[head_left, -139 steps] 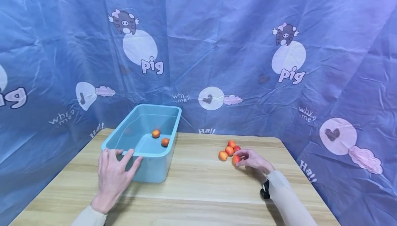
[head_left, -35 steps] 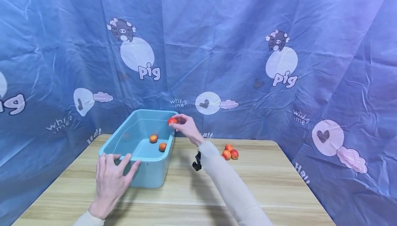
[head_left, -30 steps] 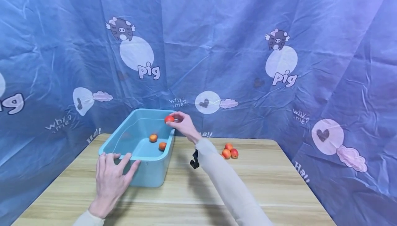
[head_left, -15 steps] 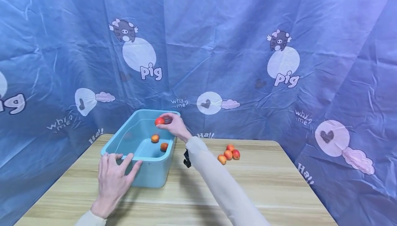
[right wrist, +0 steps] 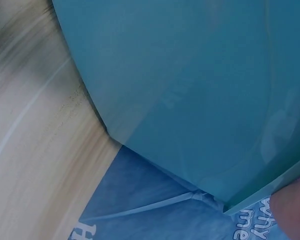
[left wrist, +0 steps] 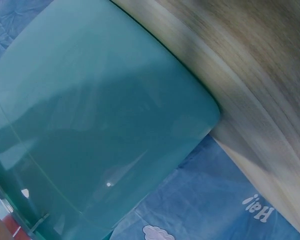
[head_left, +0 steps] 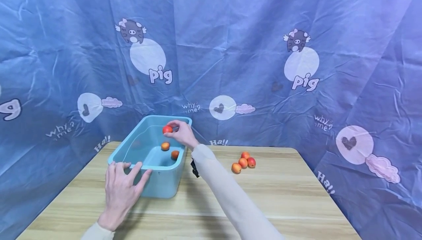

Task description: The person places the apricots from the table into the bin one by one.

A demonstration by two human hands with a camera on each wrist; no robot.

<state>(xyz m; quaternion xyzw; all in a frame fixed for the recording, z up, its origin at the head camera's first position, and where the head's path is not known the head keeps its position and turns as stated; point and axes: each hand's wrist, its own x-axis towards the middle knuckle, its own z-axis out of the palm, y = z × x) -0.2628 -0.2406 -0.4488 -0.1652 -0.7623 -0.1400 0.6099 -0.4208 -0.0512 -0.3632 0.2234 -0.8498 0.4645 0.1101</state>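
My left hand (head_left: 120, 192) grips the near rim of a light-blue plastic bin (head_left: 158, 183), fingers over the edge and thumb against the outside. In the left wrist view the bin's outer wall (left wrist: 115, 110) fills much of the frame. Over the bin's right side, my right hand (head_left: 182, 133) pinches a small red-orange fruit (head_left: 167, 129) that looks like an apricot. Below it on the bin floor lie an orange fruit (head_left: 165, 146) and a second fruit (head_left: 175, 154), partly hidden by the right wall. At the right wrist view's edge, only part of the right hand (right wrist: 292, 210) shows.
To the right of the bin, several more red-orange fruits (head_left: 243, 163) sit in a cluster on the wooden table (head_left: 263, 199). A blue printed cloth (head_left: 257, 67) hangs behind and beside the table. The right sleeve (head_left: 230, 196) crosses the table's middle.
My right hand took a fruit from the cluster and carried it left to the bin. Over the last second it moved slightly further inward above the bin. The left hand stayed on the rim.
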